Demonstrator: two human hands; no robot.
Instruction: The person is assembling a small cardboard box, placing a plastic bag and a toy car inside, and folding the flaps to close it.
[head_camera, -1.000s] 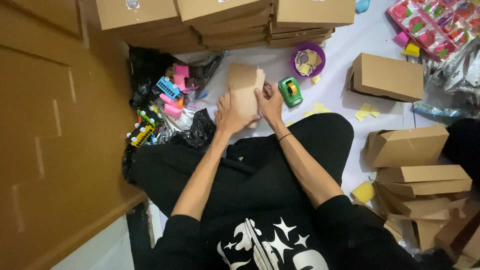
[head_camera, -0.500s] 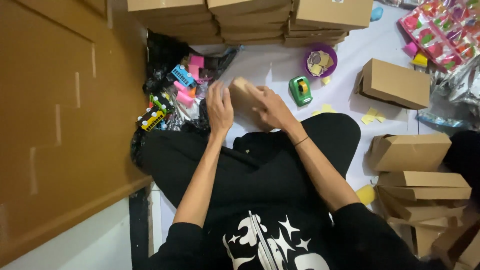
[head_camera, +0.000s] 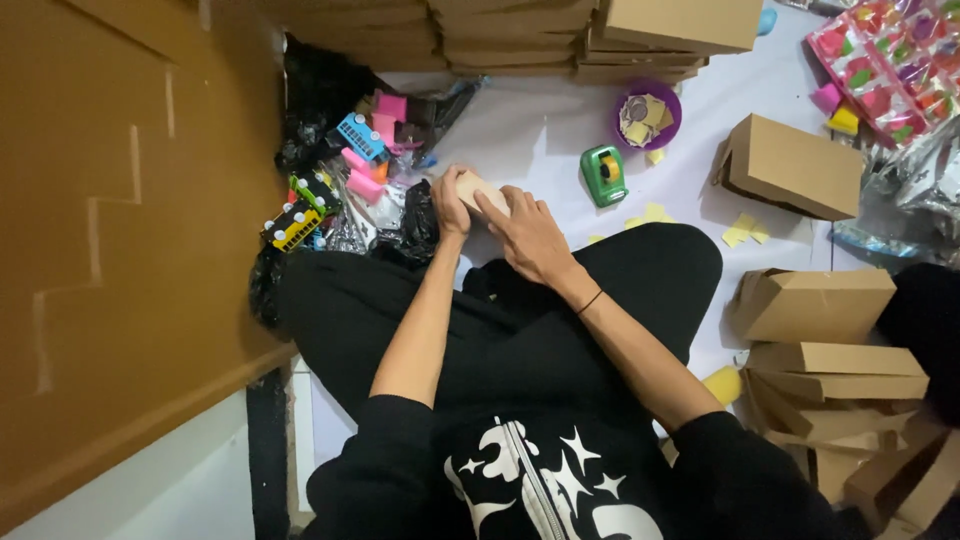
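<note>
Head view: the person sits cross-legged on a pale floor (head_camera: 530, 130), black trousers and black printed top filling the lower middle of the picture. Both hands meet just past the knees on a small cardboard box (head_camera: 478, 190). The left hand (head_camera: 450, 205) is curled round the box's left end, fingers closed on it. The right hand (head_camera: 530, 232) lies over the box from the right with its fingers spread flat along the top, so most of the box is covered; only a tan corner and part of one face show, and whether its flaps are shut cannot be told.

Just left of the hands lies a heap of toys on black plastic bags (head_camera: 410, 225): a yellow toy bus (head_camera: 293, 226), a blue toy (head_camera: 360, 135) and pink pieces (head_camera: 390, 105); the heap is tangled and single items are hard to separate. Beyond the hands stands a green tape dispenser (head_camera: 604, 174), and behind it a purple bowl (head_camera: 648, 115) holding yellow scraps. More yellow scraps (head_camera: 740, 230) lie scattered on the floor near the right knee.

A stack of flat cardboard boxes (head_camera: 520, 40) runs along the far edge of the floor, cut off by the top of the picture. A closed carton (head_camera: 795, 165) lies to the right, with further cartons (head_camera: 830, 350) piled at the right edge, partly out of the picture. A colourful blister tray (head_camera: 890, 55) sits in the far right corner, cropped. A brown wooden panel (head_camera: 120, 250) fills the left side.
</note>
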